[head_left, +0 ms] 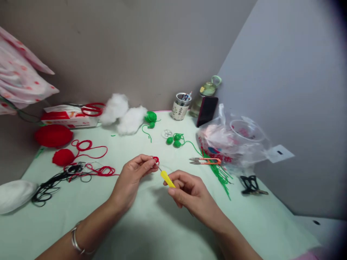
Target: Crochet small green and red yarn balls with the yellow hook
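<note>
Hook: the yellow-handled hook [167,178] is between the two hands, over the cloth [162,224], its thin metal shaft reaching the red piece [156,159].
Hook's axis: slanted, from the right hand up and leftward in view; the handle's butt is nearer the wearer, the shaft points forward and left. The tip's shape is too small to tell.
Left hand: thumb and forefinger of the left hand [137,173] pinch the red piece at its edge, probably to steady so small a thing while leaving part of it exposed.
Right hand: the right hand [192,187] grasps the handle near its butt, thumb against fingers, which likely keeps the shaft free to turn.
Red piece: small, looped, partly hidden by the left fingers; its own long axis cannot be told.
Red strand: the red strand [104,170] runs in loose coils from the left up to the left hand, slack perhaps so that it feeds without tugging; whether it joins the piece is hidden.
Snips: the snips [208,159] lie crosswise beyond the right hand, blades leftward, seemingly for easy reach.
Phone: the phone [207,111] stands tilted before the bottle [208,89], apparently propped against it.
</note>
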The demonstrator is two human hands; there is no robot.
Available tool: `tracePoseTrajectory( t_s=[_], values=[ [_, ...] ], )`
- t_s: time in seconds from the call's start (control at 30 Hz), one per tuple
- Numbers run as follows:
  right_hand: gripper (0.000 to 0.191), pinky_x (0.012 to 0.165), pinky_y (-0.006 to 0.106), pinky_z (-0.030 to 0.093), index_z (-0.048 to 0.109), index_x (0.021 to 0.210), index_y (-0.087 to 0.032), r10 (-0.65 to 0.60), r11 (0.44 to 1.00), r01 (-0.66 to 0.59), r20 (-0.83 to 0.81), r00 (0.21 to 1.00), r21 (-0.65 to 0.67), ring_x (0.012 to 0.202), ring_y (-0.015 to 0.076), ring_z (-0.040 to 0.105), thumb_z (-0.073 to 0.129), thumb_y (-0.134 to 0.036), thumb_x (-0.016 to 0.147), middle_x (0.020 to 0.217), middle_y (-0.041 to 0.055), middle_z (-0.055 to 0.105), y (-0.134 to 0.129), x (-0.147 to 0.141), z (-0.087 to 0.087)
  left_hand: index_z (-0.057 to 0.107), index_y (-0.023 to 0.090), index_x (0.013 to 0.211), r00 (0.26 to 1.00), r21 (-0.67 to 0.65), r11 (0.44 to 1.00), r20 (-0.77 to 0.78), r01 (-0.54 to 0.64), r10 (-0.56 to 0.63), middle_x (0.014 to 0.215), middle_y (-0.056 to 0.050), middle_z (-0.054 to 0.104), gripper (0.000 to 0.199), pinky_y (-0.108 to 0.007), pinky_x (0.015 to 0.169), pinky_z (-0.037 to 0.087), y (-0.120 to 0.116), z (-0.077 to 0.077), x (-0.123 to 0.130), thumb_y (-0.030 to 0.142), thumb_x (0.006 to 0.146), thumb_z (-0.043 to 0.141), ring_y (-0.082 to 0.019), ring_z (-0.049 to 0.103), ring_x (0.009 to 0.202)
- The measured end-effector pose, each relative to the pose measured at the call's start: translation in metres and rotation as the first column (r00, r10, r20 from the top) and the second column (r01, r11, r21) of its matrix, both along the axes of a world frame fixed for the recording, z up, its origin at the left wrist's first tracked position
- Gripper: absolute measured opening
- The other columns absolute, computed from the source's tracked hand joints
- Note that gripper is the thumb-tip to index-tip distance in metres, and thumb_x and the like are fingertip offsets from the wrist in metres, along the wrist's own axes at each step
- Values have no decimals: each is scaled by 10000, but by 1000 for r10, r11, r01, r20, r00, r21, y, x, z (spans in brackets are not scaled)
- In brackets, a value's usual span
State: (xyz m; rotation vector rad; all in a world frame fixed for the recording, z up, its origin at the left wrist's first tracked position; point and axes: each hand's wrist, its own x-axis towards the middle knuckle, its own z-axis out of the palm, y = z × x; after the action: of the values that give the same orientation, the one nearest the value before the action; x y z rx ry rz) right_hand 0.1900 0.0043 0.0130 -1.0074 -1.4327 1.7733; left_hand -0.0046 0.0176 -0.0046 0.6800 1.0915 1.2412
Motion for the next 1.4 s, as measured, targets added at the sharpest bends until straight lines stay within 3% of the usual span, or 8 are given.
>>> tracePoseTrajectory(
  t_s=[0.17,0.53,0.7,0.9,1.0,1.1,1.27,1.4],
  values=[
    [300,520,227,267,705,1015,-169,6,1000,-6,24,1000,13,521,66,368,695,-463,954,565,-87,455,3,2,-6,783,190,767,999,36,999,43,-14,12,802,0,737,233,-249,850,559,-3,11,-2,397,750,887,-142,691,803],
    [313,399,204,171,766,977,-116,72,924,-180,-308,949,-338,358,49,166,611,-388,982,393,-112,374,11,6,-6,789,189,793,1000,55,998,19,19,-20,848,-10,733,191,-283,834,543,-5,17,-7,344,740,887,-154,668,796],
    [257,453,206,337,748,1057,-127,-6,943,-98,-311,950,-318,381,60,406,601,-304,944,612,11,699,8,-2,-9,763,200,794,999,57,998,45,4,-7,854,10,708,145,-256,842,538,-5,14,-6,317,792,849,-135,659,812],
    [279,526,241,475,730,1151,-164,-30,947,-100,-392,919,-307,532,123,620,578,-264,939,792,62,773,8,-8,-16,726,174,749,987,-6,1000,159,-21,22,844,13,687,177,-239,841,561,-4,13,-5,285,779,861,-120,651,816],
    [360,592,267,534,689,1291,-240,-13,983,-53,-353,936,-176,639,135,663,611,-241,940,941,57,777,8,-7,-18,706,166,716,975,-26,999,219,-21,27,784,14,671,193,-234,834,568,-5,13,-5,264,765,866,-117,639,799],
    [323,755,315,582,715,1265,-288,-1,979,22,-106,994,200,850,171,703,693,-257,945,1071,66,766,5,-8,-19,698,168,718,966,-50,999,259,3,10,769,7,682,191,-221,802,563,-7,11,-3,259,770,858,-120,646,789],
    [279,799,328,578,757,1236,-289,-267,627,118,70,961,770,905,195,711,654,-220,987,1026,78,758,-5,-10,-20,733,169,762,975,-57,995,211,85,-71,785,-1,688,195,-229,805,557,-11,9,5,319,796,852,-129,656,798],
    [281,693,309,557,757,1242,-285,-377,567,211,23,926,796,828,188,686,579,-246,1028,979,78,728,-10,-3,-16,742,181,771,990,-54,994,114,92,-85,834,-18,716,228,-299,899,561,-13,9,9,381,797,849,-159,684,834]
  ],
)
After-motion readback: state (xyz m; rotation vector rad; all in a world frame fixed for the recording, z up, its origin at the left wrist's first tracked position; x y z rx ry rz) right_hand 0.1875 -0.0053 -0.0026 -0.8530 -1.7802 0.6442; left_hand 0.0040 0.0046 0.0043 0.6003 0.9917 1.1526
